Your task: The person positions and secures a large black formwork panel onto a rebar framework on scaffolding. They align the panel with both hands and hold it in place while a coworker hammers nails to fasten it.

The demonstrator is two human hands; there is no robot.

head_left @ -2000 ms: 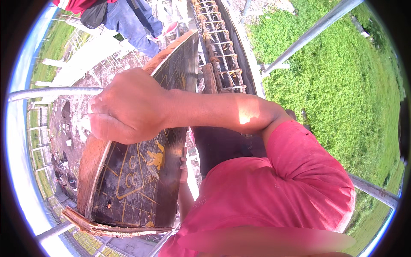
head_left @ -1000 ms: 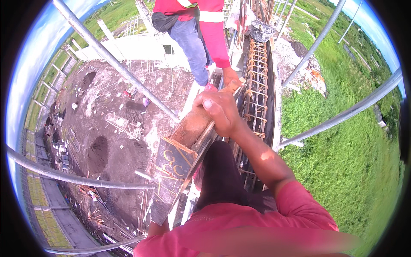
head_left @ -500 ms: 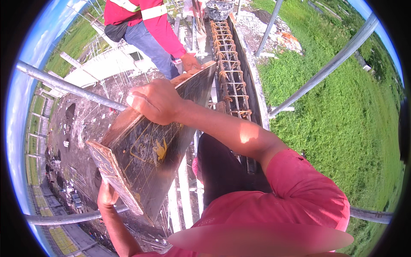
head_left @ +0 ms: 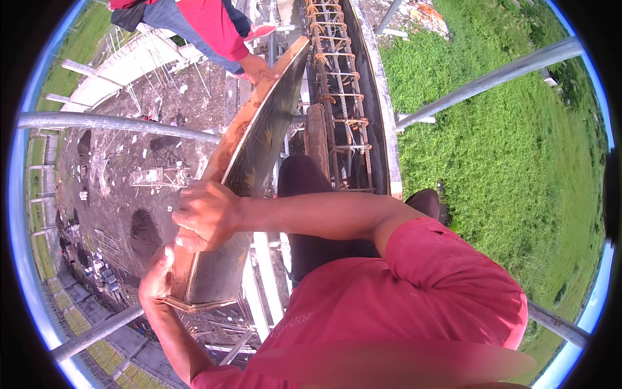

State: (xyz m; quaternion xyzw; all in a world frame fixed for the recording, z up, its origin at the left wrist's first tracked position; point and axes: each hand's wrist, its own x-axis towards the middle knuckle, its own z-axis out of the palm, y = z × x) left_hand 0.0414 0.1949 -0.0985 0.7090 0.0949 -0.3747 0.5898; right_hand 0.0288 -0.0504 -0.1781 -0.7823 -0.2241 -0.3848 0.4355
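Head view: both hands on the long panel (head_left: pixel 265 146), tipped on edge at front left, just beside the rebar cage (head_left: pixel 343 97)!
Right hand (head_left: pixel 208 214) has its fingers curled tight over the reddish-brown timber edge, while that forearm crosses the dark face and hides a strip of it; left hand (head_left: pixel 157 275) sits at the near corner, thumb up, its other fingers mostly out of sight, so how they close I can't tell. Up at the far end, a co-worker's hand (head_left: pixel 258 67) touches the same edge, the body above cropped by the frame. Look at the surfaces: smooth, scuffed facing with faint yellow marks, a pale splintery rim, rusty ribbed bars ringed by hoops, running off the top, and a round grey pipe (head_left: pixel 492 84) slanting over shaggy grass (head_left: pixel 505 155).
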